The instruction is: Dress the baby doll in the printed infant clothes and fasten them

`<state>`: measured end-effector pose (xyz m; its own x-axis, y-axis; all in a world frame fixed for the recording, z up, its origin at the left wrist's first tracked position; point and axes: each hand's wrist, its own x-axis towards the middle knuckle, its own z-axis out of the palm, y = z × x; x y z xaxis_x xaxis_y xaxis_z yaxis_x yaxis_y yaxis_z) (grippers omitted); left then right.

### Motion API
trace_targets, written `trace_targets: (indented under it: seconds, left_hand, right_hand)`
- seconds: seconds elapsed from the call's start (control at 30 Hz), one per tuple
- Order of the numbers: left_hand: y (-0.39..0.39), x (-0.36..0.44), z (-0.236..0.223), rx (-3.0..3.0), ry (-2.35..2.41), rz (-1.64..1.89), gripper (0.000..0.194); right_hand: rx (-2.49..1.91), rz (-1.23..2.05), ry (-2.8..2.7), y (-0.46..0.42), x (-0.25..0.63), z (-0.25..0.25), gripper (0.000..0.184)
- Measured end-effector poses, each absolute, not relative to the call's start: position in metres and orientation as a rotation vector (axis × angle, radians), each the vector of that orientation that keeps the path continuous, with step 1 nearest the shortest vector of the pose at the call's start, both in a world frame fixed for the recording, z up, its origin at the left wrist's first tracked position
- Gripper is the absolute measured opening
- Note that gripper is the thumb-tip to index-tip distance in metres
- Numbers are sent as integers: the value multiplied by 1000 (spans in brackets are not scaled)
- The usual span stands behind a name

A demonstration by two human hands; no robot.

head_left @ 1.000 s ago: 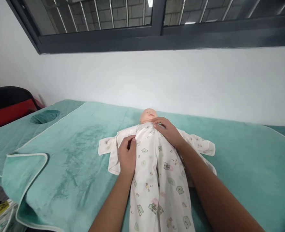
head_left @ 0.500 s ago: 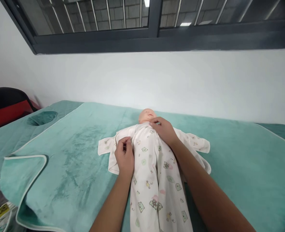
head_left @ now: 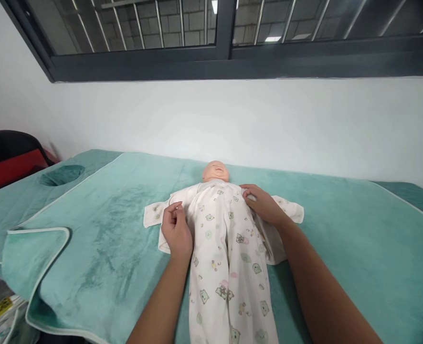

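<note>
A baby doll (head_left: 216, 171) lies on its back, with only its head showing. Under it or on it is a white baby jacket (head_left: 153, 214), its sleeves spread to both sides. Printed white baby trousers (head_left: 229, 267) lie over the doll's front, top edge near its neck, legs toward me. My left hand (head_left: 177, 231) is beside the trousers' left edge, over the jacket, with fingers curled and thumb against them; what they hold, if anything, is hidden. At the trousers' upper right edge, my right hand (head_left: 263, 205) has its fingers closed on the fabric.
A green plush cover (head_left: 340, 229) spreads under everything, its corner folded at the left. The padded surface has a round hole (head_left: 61, 175) at far left. Behind stand a white wall (head_left: 211, 119) and a dark window frame (head_left: 143, 67). A black and red chair (head_left: 14, 157) is at left.
My right hand has moved from the top of the trousers near the doll's neck out to their right edge. The doll's face is now more uncovered. My left hand has barely moved.
</note>
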<state>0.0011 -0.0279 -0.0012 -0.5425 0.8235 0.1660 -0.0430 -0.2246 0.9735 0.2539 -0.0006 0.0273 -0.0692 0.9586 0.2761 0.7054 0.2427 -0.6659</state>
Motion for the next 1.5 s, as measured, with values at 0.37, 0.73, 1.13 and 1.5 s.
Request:
trace_targets:
  seconds: [0.37, 0.73, 1.13, 1.5]
  left_hand:
    - [-40, -19, -13, 1652, 1761, 1762, 20]
    - [-58, -49, -9, 1860, 2231, 833, 58]
    - [-58, -53, -8, 1884, 2046, 880, 43]
    - [-63, -59, -7, 1670, 1566, 1397, 40]
  right_hand:
    - [-1564, 45, -1677, -12, 244, 9, 10]
    - [-2215, 174, -1341, -80, 278, 3, 43]
    - [-1590, 965, -1016, -81, 279, 39, 31]
    - [-1633, 475, -1816, -80, 178, 91, 16]
